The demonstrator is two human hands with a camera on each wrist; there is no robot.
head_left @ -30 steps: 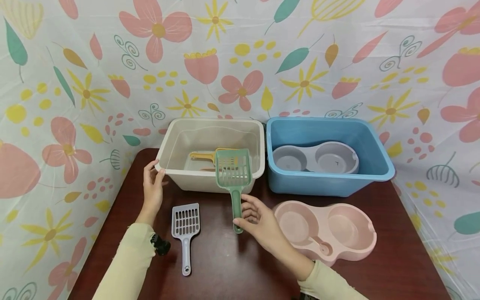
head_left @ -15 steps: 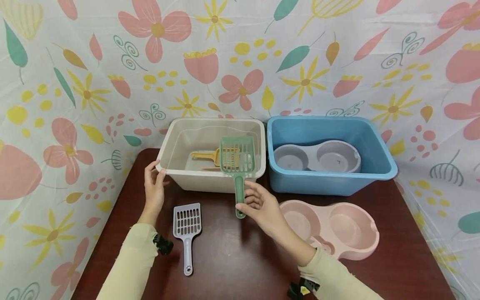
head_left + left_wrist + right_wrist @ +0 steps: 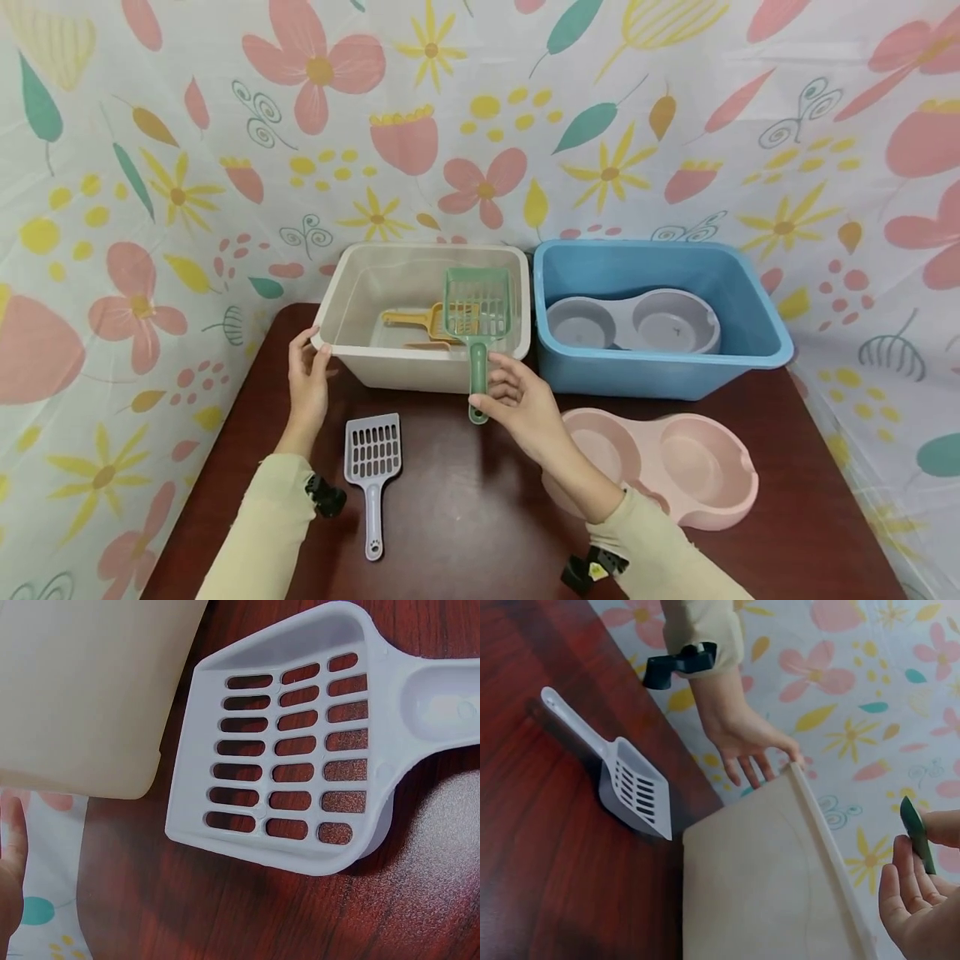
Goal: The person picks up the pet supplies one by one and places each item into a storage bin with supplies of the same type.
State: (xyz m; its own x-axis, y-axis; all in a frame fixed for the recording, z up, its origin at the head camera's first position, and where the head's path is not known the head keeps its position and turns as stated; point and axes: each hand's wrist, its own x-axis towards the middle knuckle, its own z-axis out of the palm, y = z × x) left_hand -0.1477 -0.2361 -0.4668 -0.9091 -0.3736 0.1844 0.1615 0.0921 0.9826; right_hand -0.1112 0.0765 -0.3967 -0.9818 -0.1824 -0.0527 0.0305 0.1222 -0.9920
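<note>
Green scoop (image 3: 477, 340) is pinched in the right hand (image 3: 525, 407), over the beige tub (image 3: 405, 353) near its front-right corner; left hand (image 3: 308, 385) grips the front-left one. Drop-in step imo, so next probably calls for lowering, then letting go.

Remotely I log green scoop (image 3: 478, 350), cream tub (image 3: 420, 372), blue tub (image 3: 660, 380) near table's (image 3: 457, 525) far edge, pink bowl (image 3: 652, 448), floral backdrop (image 3: 480, 100).
</note>
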